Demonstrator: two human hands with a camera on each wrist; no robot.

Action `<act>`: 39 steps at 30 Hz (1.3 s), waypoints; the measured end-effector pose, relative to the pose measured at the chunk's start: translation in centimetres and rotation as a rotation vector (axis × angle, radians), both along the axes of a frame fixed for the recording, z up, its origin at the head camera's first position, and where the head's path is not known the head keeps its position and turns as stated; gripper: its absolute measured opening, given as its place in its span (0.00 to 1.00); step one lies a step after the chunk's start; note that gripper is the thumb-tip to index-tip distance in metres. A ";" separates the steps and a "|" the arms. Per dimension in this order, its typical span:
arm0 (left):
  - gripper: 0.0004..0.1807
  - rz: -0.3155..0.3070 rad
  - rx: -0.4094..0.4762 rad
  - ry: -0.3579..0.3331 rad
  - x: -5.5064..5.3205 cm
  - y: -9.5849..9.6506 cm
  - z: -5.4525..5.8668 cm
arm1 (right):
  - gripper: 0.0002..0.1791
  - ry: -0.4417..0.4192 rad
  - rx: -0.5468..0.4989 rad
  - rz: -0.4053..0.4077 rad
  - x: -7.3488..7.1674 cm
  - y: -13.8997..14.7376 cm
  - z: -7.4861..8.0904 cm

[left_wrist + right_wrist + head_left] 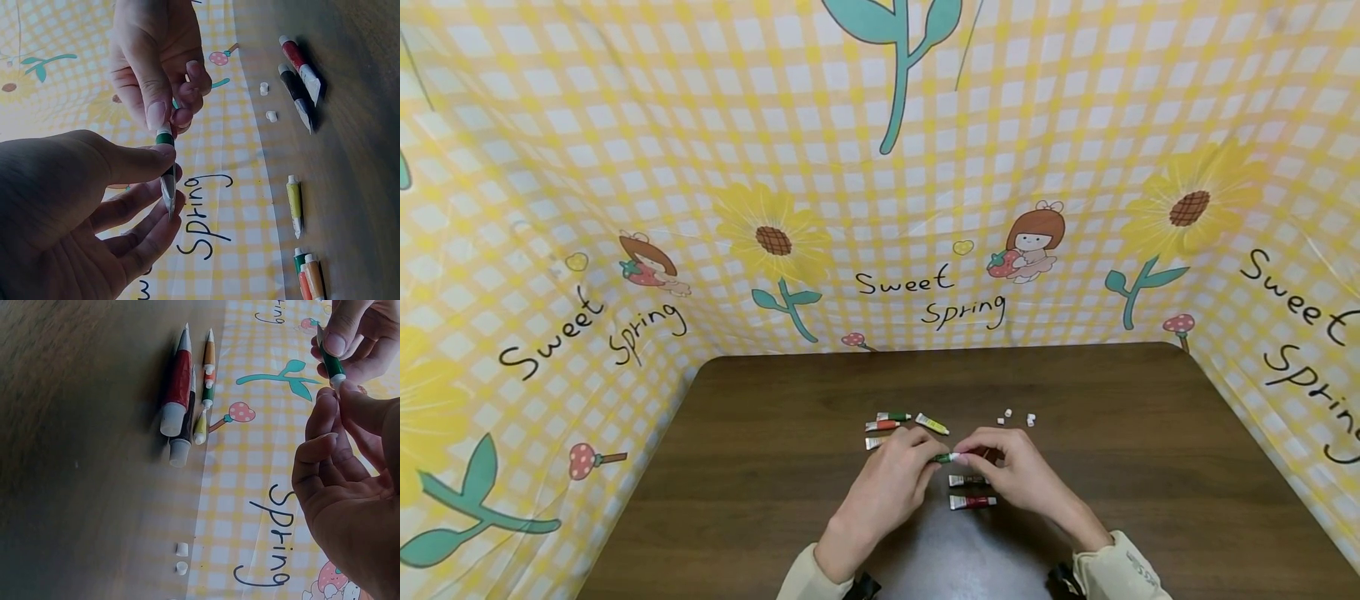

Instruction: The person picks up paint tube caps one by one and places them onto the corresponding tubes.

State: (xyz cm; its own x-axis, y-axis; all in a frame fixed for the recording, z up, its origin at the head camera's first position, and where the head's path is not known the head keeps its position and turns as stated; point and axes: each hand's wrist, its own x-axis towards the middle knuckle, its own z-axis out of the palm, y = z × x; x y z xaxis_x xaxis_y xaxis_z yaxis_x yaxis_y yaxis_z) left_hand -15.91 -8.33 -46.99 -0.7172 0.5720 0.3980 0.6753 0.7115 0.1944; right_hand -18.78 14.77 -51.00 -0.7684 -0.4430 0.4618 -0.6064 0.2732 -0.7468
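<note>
A small green paint tube (331, 361) is held above the table between both hands. My left hand (887, 475) grips its body, thumb on one side and fingers on the other. With thumb and fingertips, my right hand (1026, 473) pinches the white cap end (337, 381), which the fingers partly cover. Below the hands lie a black paint tube (964, 481) and a dark red one (973, 502). Beyond the left hand are a yellow tube (932, 424), another green tube (894, 417), an orange-red tube (882, 426) and a light orange tube (874, 443), partly hidden by that hand.
Several small white caps (1031, 419) lie loose on the brown table (760, 467), beyond the right hand. A yellow checked cloth (880, 217) with printed flowers and words hangs around the table's back and sides.
</note>
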 end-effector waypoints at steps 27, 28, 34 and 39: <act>0.07 -0.008 0.036 -0.011 0.0 0.0 0.1 | 0.16 -0.107 0.030 -0.023 0.4 -0.1 0.0; 0.08 -0.007 0.037 -0.013 0.0 0.0 0.1 | 0.14 -0.094 0.028 -0.029 0.4 0.0 0.0; 0.08 -0.009 0.045 -0.017 -0.2 -0.2 0.1 | 0.06 -0.005 0.003 -0.038 0.2 0.1 -0.1; 0.08 -0.009 0.053 -0.007 -0.2 -0.2 0.1 | 0.10 0.067 -0.025 -0.011 0.0 0.1 -0.3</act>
State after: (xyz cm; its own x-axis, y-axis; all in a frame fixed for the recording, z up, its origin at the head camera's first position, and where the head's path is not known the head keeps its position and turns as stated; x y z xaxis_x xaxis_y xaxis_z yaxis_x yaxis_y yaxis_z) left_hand -16.13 -8.55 -46.91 -0.7152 0.5567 0.4226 0.6800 0.6939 0.2367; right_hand -18.76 14.82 -51.25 -0.7403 -0.4221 0.5233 -0.6523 0.2622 -0.7112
